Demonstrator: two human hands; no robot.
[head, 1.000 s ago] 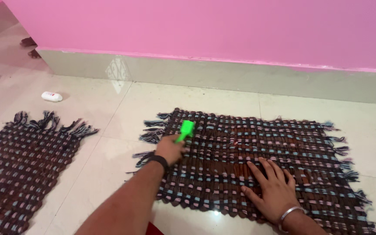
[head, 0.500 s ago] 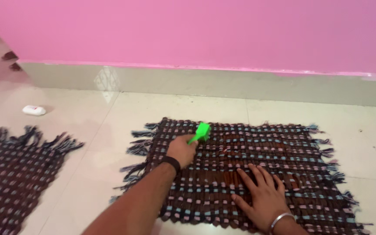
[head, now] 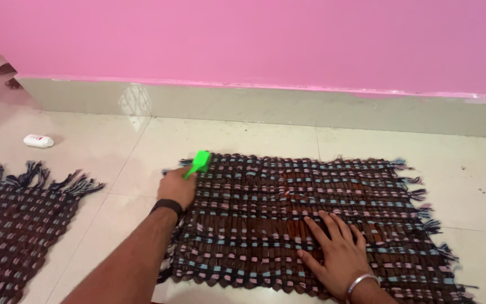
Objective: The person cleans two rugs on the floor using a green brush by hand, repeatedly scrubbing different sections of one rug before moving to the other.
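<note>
Left hand: my left hand (head: 176, 187) is closed around the handle of a small green brush (head: 199, 162), at the far left corner of the woven mat. A dark band sits on that wrist.
Green brush: its head sticks up and away from my fist, right over the mat's far left edge, where the fringe begins. I cannot tell whether the bristles touch the weave.
Right hand: my right hand (head: 338, 250) lies flat, fingers spread, pressing down on the near right part of the mat. It grips nothing. A silver bangle (head: 362, 281) circles the wrist.
Woven mat: the woven mat (head: 305, 217) is dark brown with pink and light blue strips, spread flat on the floor in front of me, fringes on its left and right ends.
Second mat: a second mat (head: 12, 222) of the same weave lies to the left, well apart from the first, its fringe pointing to the far side.
Small bottle: a small white bottle (head: 38, 141) lies on its side far left, beyond the second mat.
Floor: glossy pale floor tiles (head: 243, 135) with dark specks to the right of the mat.
Wall: a pink wall (head: 265, 39) with a pale skirting strip runs along the far side.
In the way: nothing lies between my two hands on the mat.
</note>
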